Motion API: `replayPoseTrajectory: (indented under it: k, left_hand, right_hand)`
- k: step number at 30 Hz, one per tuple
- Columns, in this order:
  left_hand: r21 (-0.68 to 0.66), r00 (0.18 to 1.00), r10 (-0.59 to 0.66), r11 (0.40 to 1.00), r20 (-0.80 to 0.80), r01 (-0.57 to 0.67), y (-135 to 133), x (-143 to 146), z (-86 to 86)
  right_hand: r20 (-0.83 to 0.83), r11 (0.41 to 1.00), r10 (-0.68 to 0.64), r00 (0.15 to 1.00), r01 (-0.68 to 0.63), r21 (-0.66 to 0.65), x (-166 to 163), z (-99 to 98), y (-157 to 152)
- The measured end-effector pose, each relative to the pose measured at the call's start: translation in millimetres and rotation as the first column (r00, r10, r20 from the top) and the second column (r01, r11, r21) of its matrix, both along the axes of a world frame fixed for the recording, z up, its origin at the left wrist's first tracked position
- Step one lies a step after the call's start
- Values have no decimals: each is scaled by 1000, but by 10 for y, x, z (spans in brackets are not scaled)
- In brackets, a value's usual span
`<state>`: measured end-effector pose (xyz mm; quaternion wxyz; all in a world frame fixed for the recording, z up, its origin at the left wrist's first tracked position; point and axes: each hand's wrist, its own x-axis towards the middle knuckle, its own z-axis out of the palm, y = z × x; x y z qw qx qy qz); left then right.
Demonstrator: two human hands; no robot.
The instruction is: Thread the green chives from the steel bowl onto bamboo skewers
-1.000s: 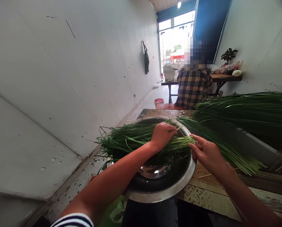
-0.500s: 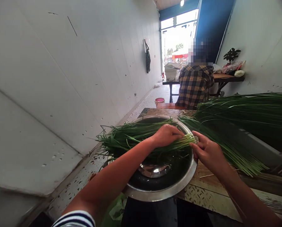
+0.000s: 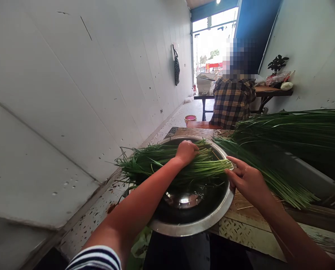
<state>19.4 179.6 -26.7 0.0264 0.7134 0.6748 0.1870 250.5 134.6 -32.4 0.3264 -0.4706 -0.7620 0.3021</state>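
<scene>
Long garlic chives lie across a wide metal bowl, their pale cut ends toward the right rim and leafy tips over the left. My left hand is closed, fingers curled down onto the stems over the bowl's far half. At the right rim, my right hand pinches the pale ends of a bunch between thumb and fingers. Shiny bare metal shows at the bowl's bottom. Beside my right hand, another bunch of chives rests on the wooden table.
A large heap of chives lies over a grey container at right. Ahead, a person in a plaid shirt sits facing away at a table. A white wall runs along the left; a small bucket stands on the floor.
My left hand has slid left along the chives, away from the cut ends. My right hand stays at the rim, holding the ends.
</scene>
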Motion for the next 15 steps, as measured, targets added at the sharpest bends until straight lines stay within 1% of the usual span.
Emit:
replayPoseTrajectory:
  k: [2,4,5,7,9,12,15]
  left_hand:
    - [34,999,-17,999,41,15,-14,30,24]
    - [60,985,-48,997,166,39,-38,73,59]
    - [62,964,-69,997,256,55,-53,98,76]
    - [42,893,-97,995,439,87,-87,148,104]
    - [3,817,-93,994,569,111,-123,190,122]
    - [-35,744,-66,992,665,119,-168,226,136]
    - [-60,710,-43,991,702,119,-199,239,151]
  right_hand:
    - [-7,1000,2,1000,-2,-9,-2,11,-10]
    - [-22,1000,8,1000,-8,-22,-4,12,-15]
    - [-27,1000,8,1000,-9,-28,-5,9,-15]
    - [-35,999,5,999,-7,-42,-4,-4,-12]
    - [-35,999,5,999,-7,-48,-2,-19,-5]
    - [-23,999,5,1000,-6,-43,0,-29,0]
    - [-31,999,1,1000,-2,-49,-1,-25,-4]
